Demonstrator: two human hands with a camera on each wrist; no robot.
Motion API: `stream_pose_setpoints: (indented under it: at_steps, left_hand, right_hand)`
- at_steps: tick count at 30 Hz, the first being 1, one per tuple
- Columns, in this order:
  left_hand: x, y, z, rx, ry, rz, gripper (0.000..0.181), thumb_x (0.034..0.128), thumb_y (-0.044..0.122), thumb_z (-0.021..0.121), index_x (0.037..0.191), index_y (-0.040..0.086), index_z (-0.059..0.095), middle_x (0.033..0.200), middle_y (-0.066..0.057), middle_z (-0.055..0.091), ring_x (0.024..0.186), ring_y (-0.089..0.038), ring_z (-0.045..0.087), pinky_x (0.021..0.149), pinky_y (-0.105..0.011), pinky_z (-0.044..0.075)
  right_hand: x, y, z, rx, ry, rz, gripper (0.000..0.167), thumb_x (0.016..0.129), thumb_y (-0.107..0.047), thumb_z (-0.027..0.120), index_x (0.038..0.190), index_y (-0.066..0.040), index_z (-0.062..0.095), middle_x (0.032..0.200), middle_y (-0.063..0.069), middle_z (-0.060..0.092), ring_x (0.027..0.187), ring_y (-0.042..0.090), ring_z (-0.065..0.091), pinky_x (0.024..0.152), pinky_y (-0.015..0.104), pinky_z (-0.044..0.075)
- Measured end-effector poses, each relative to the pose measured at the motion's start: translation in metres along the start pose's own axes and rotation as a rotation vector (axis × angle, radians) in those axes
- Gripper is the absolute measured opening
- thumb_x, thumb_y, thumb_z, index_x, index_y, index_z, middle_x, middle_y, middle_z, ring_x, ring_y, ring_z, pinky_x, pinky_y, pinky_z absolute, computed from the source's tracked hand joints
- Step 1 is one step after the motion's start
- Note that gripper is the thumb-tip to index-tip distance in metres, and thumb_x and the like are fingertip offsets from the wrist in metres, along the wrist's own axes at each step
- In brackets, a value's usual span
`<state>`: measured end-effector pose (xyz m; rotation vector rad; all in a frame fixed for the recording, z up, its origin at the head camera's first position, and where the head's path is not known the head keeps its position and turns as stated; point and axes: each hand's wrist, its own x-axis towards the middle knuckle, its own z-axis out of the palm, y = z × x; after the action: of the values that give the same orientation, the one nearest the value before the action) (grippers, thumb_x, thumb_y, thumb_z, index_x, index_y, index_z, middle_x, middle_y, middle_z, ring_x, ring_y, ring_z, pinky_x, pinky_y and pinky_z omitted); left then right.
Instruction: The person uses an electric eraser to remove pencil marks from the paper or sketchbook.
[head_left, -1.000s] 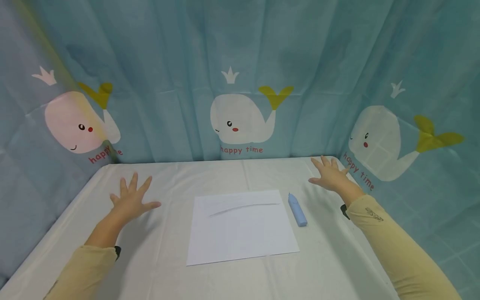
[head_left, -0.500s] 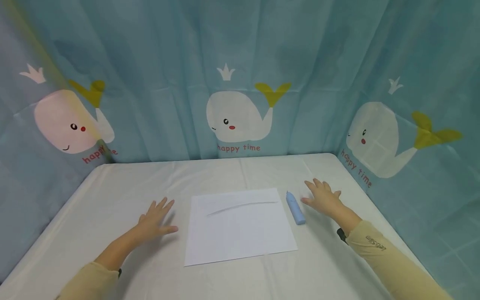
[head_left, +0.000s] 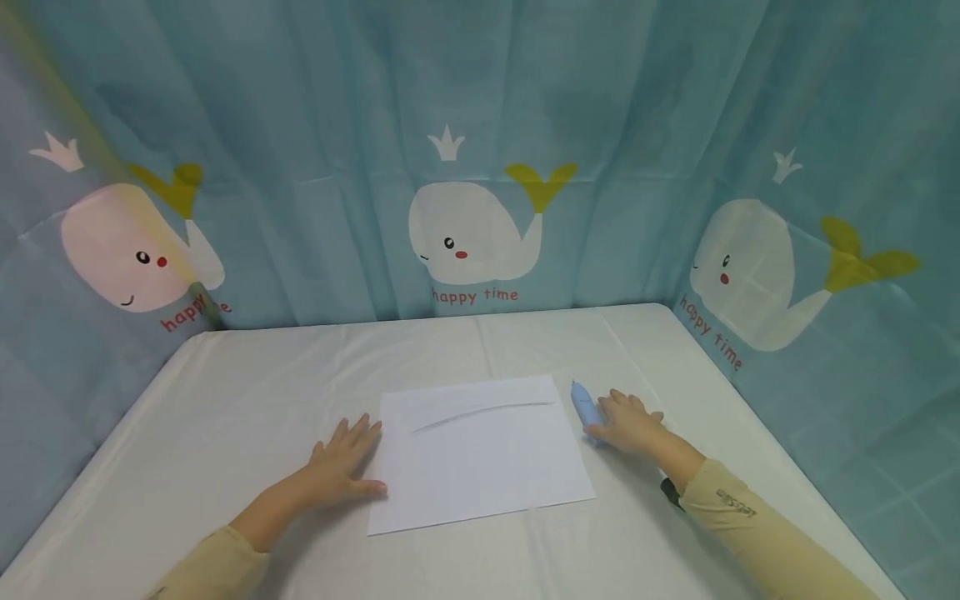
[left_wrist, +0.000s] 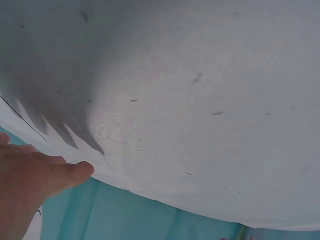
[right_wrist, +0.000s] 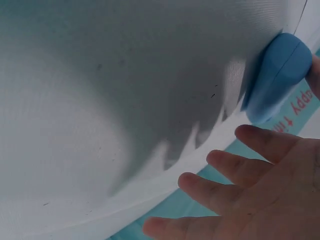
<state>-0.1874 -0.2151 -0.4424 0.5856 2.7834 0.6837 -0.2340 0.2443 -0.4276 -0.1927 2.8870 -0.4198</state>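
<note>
Blue pen-shaped tool (right_wrist: pixel 281 75) lies between right thumb (right_wrist: pixel 315 79) and fingers (right_wrist: pixel 267 142).

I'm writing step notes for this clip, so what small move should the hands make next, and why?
Probably the right hand should curl its fingers round the blue tube: thumb and straight fingers lie on either side of it, not yet gripping. The left hand, fingers spread, is at the left edge of the white sheet.
</note>
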Motion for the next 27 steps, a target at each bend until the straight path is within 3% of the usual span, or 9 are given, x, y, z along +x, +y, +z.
stream_pose_setpoints:
  at_steps: [7,12,15,19,22,27]
  left_hand:
    - [0.001,0.008,0.001,0.035,-0.055,0.006,0.1,0.0781,0.05,0.074,0.148,-0.005,0.029,0.155,-0.032,0.011,0.137,-0.06,0.003,0.096,-0.08,0.003]
    - [0.002,0.008,0.003,0.053,-0.068,0.024,0.099,0.0785,0.051,0.074,0.148,-0.004,0.03,0.155,-0.031,0.012,0.138,-0.058,0.003,0.097,-0.08,0.002]
    - [0.004,0.007,0.004,0.062,-0.075,0.025,0.099,0.0781,0.052,0.073,0.148,-0.004,0.031,0.156,-0.03,0.013,0.139,-0.057,0.002,0.098,-0.079,0.001]
    - [0.005,0.006,0.005,0.069,-0.087,0.017,0.098,0.0776,0.052,0.073,0.147,-0.004,0.033,0.155,-0.03,0.015,0.138,-0.057,0.005,0.098,-0.079,0.003]
    - [0.006,0.006,0.005,0.076,-0.096,0.017,0.097,0.0781,0.051,0.073,0.147,-0.005,0.034,0.155,-0.03,0.017,0.138,-0.058,0.007,0.097,-0.079,0.004]
    - [0.005,0.007,0.007,0.083,-0.104,0.011,0.097,0.0784,0.052,0.072,0.147,-0.004,0.034,0.155,-0.03,0.018,0.138,-0.057,0.008,0.097,-0.079,0.005]
  right_hand:
    - [0.001,-0.007,0.005,0.018,-0.025,0.007,0.064,0.092,-0.04,0.062,0.131,0.01,0.051,0.143,0.036,0.034,0.13,0.056,0.031,0.093,0.08,0.023]
    - [0.001,-0.01,0.007,0.029,0.019,-0.005,0.057,0.09,-0.035,0.066,0.122,0.011,0.057,0.134,0.034,0.045,0.117,0.05,0.047,0.088,0.072,0.036]
    - [0.0,-0.012,0.008,0.025,0.058,-0.011,0.047,0.088,-0.029,0.067,0.113,0.011,0.06,0.113,0.025,0.06,0.094,0.037,0.059,0.078,0.058,0.047]
    - [0.001,-0.013,0.007,0.035,0.095,-0.002,0.034,0.083,-0.02,0.066,0.102,0.008,0.062,0.083,0.01,0.062,0.07,0.022,0.056,0.063,0.042,0.049]
    - [0.001,-0.014,0.005,0.048,0.097,0.016,0.031,0.081,-0.017,0.066,0.1,0.007,0.062,0.08,0.009,0.061,0.068,0.021,0.055,0.063,0.04,0.05]
    - [0.002,-0.011,0.0,0.137,0.09,0.044,0.036,0.081,-0.014,0.068,0.106,0.01,0.06,0.096,0.018,0.065,0.084,0.03,0.061,0.077,0.048,0.051]
